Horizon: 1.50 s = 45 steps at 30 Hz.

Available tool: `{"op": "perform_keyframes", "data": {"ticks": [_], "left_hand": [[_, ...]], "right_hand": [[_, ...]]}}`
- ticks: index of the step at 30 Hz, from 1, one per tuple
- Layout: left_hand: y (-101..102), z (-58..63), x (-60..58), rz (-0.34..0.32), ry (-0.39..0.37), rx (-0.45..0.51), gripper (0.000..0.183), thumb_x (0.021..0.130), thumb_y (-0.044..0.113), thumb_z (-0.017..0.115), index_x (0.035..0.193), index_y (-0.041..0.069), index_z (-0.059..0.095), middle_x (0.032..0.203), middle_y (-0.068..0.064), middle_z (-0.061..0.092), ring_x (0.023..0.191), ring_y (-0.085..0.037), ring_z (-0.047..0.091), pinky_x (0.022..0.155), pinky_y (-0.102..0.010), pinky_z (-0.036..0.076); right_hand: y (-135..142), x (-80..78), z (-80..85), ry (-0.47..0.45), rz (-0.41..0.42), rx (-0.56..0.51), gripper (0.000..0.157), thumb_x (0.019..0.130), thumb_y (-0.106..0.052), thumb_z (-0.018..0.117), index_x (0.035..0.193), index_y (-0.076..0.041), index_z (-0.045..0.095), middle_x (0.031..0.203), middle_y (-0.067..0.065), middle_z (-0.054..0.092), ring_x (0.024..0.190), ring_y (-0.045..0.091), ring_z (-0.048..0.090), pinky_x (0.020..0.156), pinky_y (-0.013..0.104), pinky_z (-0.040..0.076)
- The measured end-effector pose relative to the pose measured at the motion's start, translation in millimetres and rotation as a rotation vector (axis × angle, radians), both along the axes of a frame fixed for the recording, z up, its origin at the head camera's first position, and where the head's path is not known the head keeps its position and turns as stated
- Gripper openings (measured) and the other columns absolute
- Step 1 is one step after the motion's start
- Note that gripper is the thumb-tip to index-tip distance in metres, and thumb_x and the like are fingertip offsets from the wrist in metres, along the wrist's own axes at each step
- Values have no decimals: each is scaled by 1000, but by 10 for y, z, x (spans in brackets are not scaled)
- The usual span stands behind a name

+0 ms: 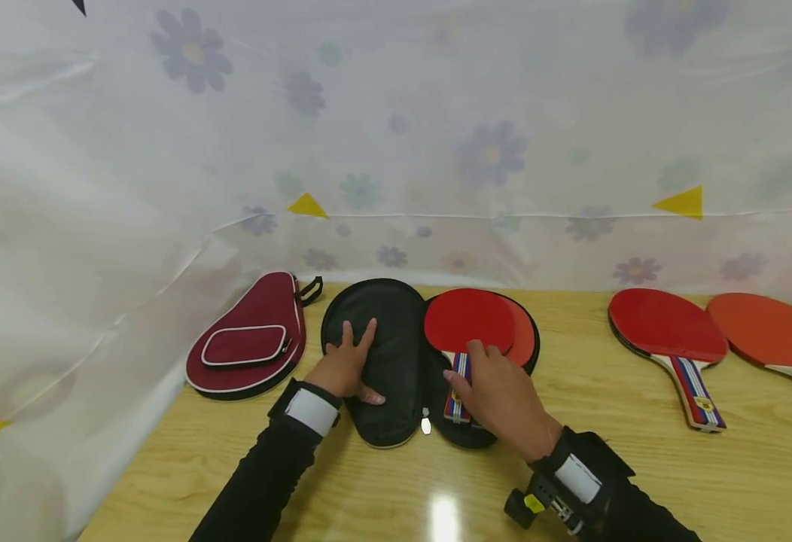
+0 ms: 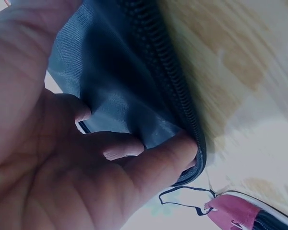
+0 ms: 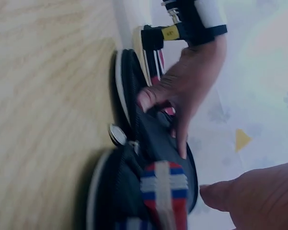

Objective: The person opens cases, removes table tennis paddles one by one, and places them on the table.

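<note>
A black zip case (image 1: 399, 339) lies unfolded in two halves on the table. My left hand (image 1: 345, 369) rests with spread fingers on its left half; the left wrist view shows fingertips against the fabric beside the zip (image 2: 177, 81). In the right half a red table tennis paddle (image 1: 469, 320) lies over a second, orange-red paddle (image 1: 523, 339). My right hand (image 1: 504, 391) is over the upper paddle's striped handle (image 1: 461, 367), fingertips near the blade's base. In the right wrist view the thumb (image 3: 218, 194) stands apart from the striped handle (image 3: 164, 184).
A maroon paddle case (image 1: 247, 339) with white piping lies at the left. Two more paddles, one red (image 1: 667, 327) and one orange-red (image 1: 772, 327), lie at the right. A flowered sheet (image 1: 396, 150) hangs behind the wooden table (image 1: 572, 399). The zip pull (image 1: 426, 423) points toward me.
</note>
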<state>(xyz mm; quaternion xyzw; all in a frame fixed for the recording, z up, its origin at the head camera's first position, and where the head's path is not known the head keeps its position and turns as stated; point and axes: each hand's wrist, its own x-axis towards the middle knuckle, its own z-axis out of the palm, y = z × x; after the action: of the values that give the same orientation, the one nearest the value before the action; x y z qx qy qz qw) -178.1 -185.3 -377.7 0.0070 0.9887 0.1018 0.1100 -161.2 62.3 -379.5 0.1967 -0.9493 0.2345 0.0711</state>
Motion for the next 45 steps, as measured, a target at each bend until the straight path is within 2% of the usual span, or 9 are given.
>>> {"op": "perform_keyframes", "data": {"ticks": [4,8,11,14,18,27,35,45], "left_hand": [[-10,-20,-2,-10,3,3,129,67,41,93,163,13,12,160,-37,11,132,-68,33,94,-63,49],[-6,-19,-8,-20,8,10,128,67,41,93,163,13,12,160,-38,11,131,-68,33,95,-63,48],[-8,-11,-8,-18,11,4,128,67,41,93,163,12,13,160,-38,11,131,-68,34,94,-63,48],[-12,-9,-9,-14,5,-5,129,68,41,93,163,13,11,160,-38,10,131,-68,33,95,-63,48],[-20,-10,-21,-16,-8,-13,128,69,42,92,164,14,10,160,-37,9,132,-68,32,96,-63,47],[-8,-5,-14,-7,-7,-13,129,68,42,92,164,14,11,161,-37,10,133,-67,32,96,-64,47],[-7,22,12,-2,-5,-7,128,67,41,93,163,13,13,161,-36,10,133,-67,32,95,-62,48],[-4,63,39,-8,-9,1,128,69,41,93,163,13,12,161,-36,11,133,-66,33,97,-61,48]], "right_hand": [[-103,-1,-54,-112,1,-7,44,90,-29,77,110,4,56,77,9,54,64,21,57,54,36,49],[-162,-57,-95,-148,-34,-12,40,88,-28,78,104,2,55,74,9,54,61,23,58,53,37,50],[-178,-96,-108,-168,-32,-29,33,88,-21,73,100,1,52,69,8,53,56,21,55,50,36,48],[-186,-120,-119,-163,-7,-50,25,85,-14,67,94,-2,47,60,5,50,47,18,51,44,32,41],[-200,-146,-131,-115,3,-51,24,83,-10,66,88,-3,43,51,3,46,39,16,46,40,28,36],[-247,-211,-116,-169,-57,-43,29,83,-13,69,92,-1,43,54,8,49,42,20,51,43,32,44],[-252,-231,-173,-129,-37,-41,28,83,-9,66,93,2,43,49,6,45,37,19,44,38,26,30],[-230,-242,-154,-162,-59,-51,28,85,-15,71,89,-2,47,57,7,50,46,19,53,46,33,46]]}}
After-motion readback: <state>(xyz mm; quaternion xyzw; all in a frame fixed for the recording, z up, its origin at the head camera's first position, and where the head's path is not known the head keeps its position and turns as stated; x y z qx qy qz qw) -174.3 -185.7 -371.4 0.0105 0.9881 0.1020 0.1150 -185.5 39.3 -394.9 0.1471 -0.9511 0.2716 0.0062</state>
